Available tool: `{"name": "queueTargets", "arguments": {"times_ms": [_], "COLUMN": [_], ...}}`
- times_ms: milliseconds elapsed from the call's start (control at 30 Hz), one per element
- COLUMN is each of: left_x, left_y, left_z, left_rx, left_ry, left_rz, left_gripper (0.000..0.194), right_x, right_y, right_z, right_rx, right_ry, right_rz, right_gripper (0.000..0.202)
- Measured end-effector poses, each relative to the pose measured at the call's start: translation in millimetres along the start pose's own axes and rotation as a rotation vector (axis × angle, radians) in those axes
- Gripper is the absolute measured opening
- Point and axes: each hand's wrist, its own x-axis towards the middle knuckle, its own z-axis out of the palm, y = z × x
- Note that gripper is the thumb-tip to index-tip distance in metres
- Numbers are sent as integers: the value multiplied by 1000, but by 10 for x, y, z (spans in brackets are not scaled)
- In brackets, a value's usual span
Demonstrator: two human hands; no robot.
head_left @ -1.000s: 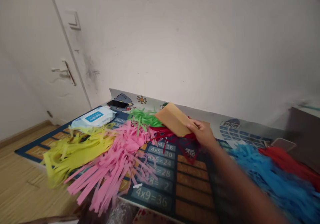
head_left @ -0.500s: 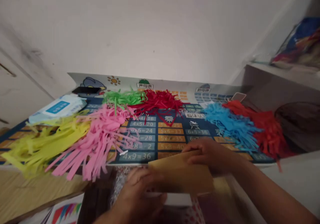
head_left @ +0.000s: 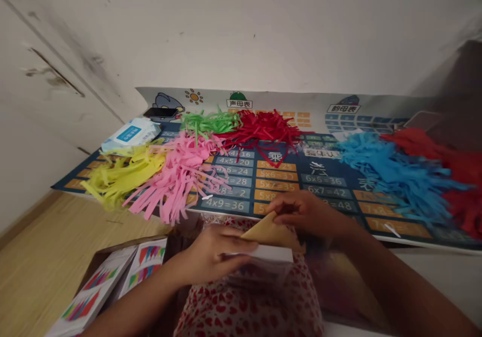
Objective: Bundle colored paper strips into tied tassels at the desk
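Note:
Over my lap, my left hand grips a white box-like item at its left end, thumb below and fingers on top. A tan piece of card rises behind the white edge; I cannot tell if the two are joined. My right hand pinches the upper right corner of the tan card between thumb and fingers. Both hands are at the table's front edge. Beyond them lie fringed paper strips: yellow, pink, green, dark red, blue and red.
A printed multiplication mat covers the table. A wipes packet and a dark phone are at the back left. On the floor at left, an open carton holds white packs with coloured pictures. A white wall stands behind.
The view has shifted, showing more floor, the carton and my lap. The tan card has gone from broad and flat-on to a narrower, pointed shape. Both hands keep their holds.

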Motion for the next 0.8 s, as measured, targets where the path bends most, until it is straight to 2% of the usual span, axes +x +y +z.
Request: {"name": "queueTargets", "arguments": {"times_ms": [167, 300, 500, 633, 800], "left_x": [40, 95, 126, 168, 170], "left_y": [-48, -78, -153, -158, -159], "left_z": [-14, -18, -1, -2, -19], "left_rx": [12, 61, 98, 91, 65], "left_ry": [-10, -26, -20, -21, -25], "left_rz": [-39, -45, -47, -35, -34], "left_gripper": [34, 41, 41, 39, 37], "right_x": [31, 33, -98, -141, -177], "right_y": [13, 113, 263, 331, 373], "right_z": [-48, -14, -6, 46, 126], "right_rx": [-292, -518, -906, -1008, -865], "right_ry": [9, 92, 224, 269, 441], "right_rz": [-241, -446, -657, -648, -568], "right_gripper": [22, 22, 27, 29, 24]}}
